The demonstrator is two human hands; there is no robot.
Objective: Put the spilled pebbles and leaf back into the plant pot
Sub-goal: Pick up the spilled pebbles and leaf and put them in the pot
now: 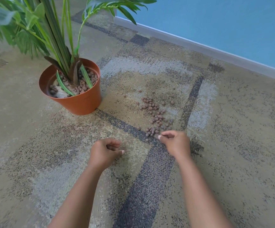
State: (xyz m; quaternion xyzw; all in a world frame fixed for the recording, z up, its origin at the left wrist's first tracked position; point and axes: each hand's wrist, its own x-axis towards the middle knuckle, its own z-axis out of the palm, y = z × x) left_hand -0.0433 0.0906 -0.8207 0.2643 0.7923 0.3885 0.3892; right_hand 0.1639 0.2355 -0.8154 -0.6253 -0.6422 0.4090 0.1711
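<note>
An orange plant pot (84,102) stands on the carpet at the left, holding a green palm-like plant (57,46) and brown pebbles. Several spilled brown pebbles (155,112) lie scattered on the carpet to the right of the pot. My right hand (176,142) rests at the near end of the spill with fingers curled, its fingertips touching the closest pebbles. My left hand (105,152) hovers over bare carpet to the left of the spill, fingers loosely curled; nothing shows inside it. I see no loose leaf on the floor.
A patterned beige and grey carpet (232,145) covers the floor. A blue wall (224,22) with a grey skirting board (191,43) runs along the upper right. Plant fronds overhang the upper left.
</note>
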